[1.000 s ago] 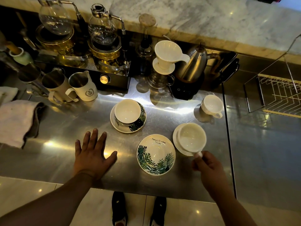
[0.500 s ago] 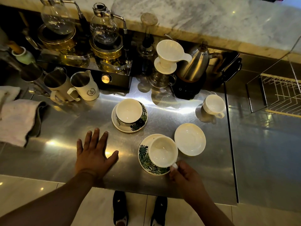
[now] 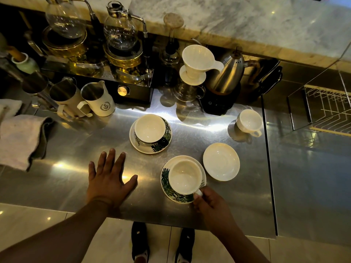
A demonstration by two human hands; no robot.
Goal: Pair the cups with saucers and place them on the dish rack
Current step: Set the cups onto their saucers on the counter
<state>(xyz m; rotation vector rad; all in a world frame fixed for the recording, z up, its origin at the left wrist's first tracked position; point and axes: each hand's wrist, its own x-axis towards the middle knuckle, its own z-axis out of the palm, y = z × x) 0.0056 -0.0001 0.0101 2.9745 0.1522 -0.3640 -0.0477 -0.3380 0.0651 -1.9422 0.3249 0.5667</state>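
My right hand [image 3: 210, 205] pinches the handle of a white cup [image 3: 185, 176] that sits on a leaf-patterned saucer [image 3: 167, 188] near the counter's front edge. Just right of it lies a plain white saucer [image 3: 221, 161] with nothing on it. Farther back, a leaf-patterned cup [image 3: 151, 130] rests on its matching saucer [image 3: 144, 148]. A small white cup [image 3: 248, 122] stands alone at the back right. My left hand [image 3: 109, 179] lies flat on the steel counter with fingers spread. The wire dish rack [image 3: 328, 107] is at the far right.
Along the back stand steel milk jugs [image 3: 96, 99], two glass siphon brewers [image 3: 121, 31], a white dripper on a glass server [image 3: 195, 63] and a steel kettle [image 3: 228, 74]. A folded cloth [image 3: 19, 137] lies at the left. The counter [image 3: 66, 149] ends above my shoes.
My right hand carried the white cup from the plain white saucer leftwards onto the leaf-patterned saucer. My left hand stayed flat on the counter.
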